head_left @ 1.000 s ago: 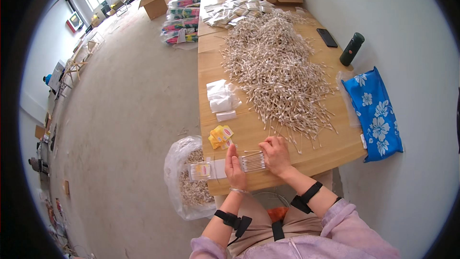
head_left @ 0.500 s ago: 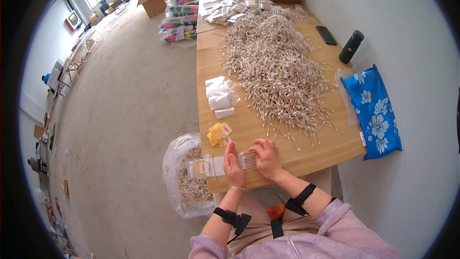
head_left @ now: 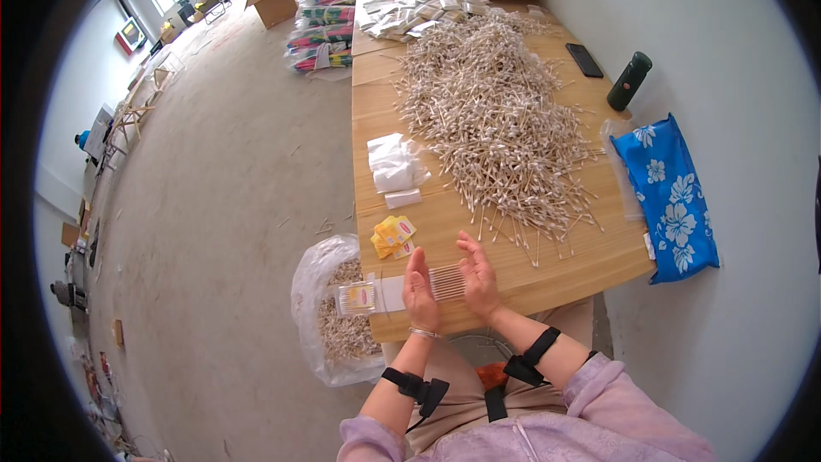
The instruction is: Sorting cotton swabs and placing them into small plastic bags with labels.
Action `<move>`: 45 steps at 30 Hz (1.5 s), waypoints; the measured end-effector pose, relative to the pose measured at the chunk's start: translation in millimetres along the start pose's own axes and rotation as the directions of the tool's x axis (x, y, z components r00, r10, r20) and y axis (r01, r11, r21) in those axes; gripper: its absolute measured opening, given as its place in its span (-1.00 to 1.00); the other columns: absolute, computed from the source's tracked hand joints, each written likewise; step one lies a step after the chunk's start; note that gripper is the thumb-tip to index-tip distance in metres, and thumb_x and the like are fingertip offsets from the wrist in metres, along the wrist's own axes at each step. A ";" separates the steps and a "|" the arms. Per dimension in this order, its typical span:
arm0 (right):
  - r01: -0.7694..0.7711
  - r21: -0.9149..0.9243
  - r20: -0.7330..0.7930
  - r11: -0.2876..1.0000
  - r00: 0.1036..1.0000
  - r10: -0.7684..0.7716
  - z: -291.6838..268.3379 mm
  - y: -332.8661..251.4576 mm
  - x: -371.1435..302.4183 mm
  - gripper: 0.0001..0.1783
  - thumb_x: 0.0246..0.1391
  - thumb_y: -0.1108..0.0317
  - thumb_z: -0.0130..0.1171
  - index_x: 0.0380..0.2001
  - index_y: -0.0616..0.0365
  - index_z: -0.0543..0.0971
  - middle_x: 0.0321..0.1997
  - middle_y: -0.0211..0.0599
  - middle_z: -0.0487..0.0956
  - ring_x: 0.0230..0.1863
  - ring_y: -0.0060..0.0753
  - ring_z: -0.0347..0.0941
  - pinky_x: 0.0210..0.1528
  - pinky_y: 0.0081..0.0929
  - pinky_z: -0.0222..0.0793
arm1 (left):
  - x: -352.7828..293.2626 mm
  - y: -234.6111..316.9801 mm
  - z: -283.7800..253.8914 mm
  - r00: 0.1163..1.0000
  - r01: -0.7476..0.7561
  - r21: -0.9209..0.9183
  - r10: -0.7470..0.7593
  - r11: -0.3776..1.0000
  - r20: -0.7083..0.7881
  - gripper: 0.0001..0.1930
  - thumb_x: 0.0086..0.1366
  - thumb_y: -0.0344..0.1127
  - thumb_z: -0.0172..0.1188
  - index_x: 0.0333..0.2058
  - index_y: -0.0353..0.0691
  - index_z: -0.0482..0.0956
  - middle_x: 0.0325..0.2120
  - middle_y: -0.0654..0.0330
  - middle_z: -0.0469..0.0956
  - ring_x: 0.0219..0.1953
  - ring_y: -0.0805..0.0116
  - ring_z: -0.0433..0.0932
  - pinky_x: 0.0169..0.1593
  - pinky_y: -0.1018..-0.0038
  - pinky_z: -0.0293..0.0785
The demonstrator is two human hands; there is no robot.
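A row of cotton swabs (head_left: 447, 282) lies side by side on the table near its front edge, between my two hands. My left hand (head_left: 420, 295) stands on its edge at the swabs' left ends, fingers stretched out. Facing it at the right ends is my right hand (head_left: 480, 281), its fingers extended and a little apart. Left of my left hand lies a white strip (head_left: 391, 293), and beyond it a clear packet of swabs with a yellow card (head_left: 357, 297). Several yellow cards (head_left: 393, 233) are stacked just farther off. A large heap of loose cotton swabs (head_left: 505, 128) spreads ahead.
White plastic bags (head_left: 395, 167) lie at the table's left edge. A blue flowered pack (head_left: 671, 197), a dark green bottle (head_left: 630, 81) and a phone (head_left: 584, 60) line the right side. Filled packets (head_left: 419, 7) pile up behind. A clear bag of swabs (head_left: 312, 308) stands below left.
My right hand has let go of the swabs' right ends and its fingers have straightened. More of the row now shows. My left hand has stayed nearly in place.
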State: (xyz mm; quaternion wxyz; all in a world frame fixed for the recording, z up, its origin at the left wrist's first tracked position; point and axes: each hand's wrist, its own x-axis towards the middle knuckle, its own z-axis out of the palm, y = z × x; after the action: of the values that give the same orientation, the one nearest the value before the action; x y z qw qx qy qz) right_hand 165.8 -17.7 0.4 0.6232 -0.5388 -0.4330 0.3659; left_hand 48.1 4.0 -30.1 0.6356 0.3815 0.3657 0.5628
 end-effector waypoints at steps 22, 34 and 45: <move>0.219 -0.722 0.106 0.657 0.973 -0.207 -27.0 -25.9 32.7 -0.96 -0.02 0.43 0.18 -0.46 0.10 0.52 -0.41 -0.27 0.49 -0.26 -0.14 0.36 -0.14 -0.24 0.27 | 1.8 35.2 4.3 0.951 -0.294 0.703 0.275 0.648 0.144 -0.63 0.24 -0.47 0.13 0.04 -0.35 0.44 -0.05 0.00 0.51 0.03 0.08 0.45 0.12 0.32 0.35; 0.183 -0.443 0.212 0.878 0.973 -0.096 9.5 -64.9 4.8 -0.87 -0.06 0.41 0.27 -0.44 0.20 0.54 -0.48 -0.25 0.52 -0.37 -0.22 0.42 -0.26 -0.29 0.32 | 3.9 68.0 16.3 0.992 0.080 0.079 -0.071 0.994 -0.108 -0.84 0.27 -0.33 0.24 -0.27 -0.32 0.59 -0.45 0.30 0.58 -0.44 0.59 0.46 -0.33 0.64 0.41; -0.127 -0.175 0.346 0.976 0.920 0.182 12.7 -70.8 -4.8 -0.82 0.15 0.35 0.19 -0.38 0.27 0.56 -0.51 -0.46 0.55 -0.48 -0.69 0.43 -0.40 -0.63 0.38 | -13.5 86.5 0.4 0.994 0.081 -0.027 -0.083 0.996 -0.075 -0.87 0.26 -0.38 0.24 -0.27 -0.30 0.60 -0.43 0.28 0.58 -0.44 0.58 0.46 -0.36 0.63 0.40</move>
State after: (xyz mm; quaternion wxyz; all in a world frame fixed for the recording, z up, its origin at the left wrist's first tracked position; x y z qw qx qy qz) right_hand 151.5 -28.4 70.2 0.4603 -0.5403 -0.5221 0.4729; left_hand 9.4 -2.9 48.1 0.6482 0.3367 0.3984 0.5547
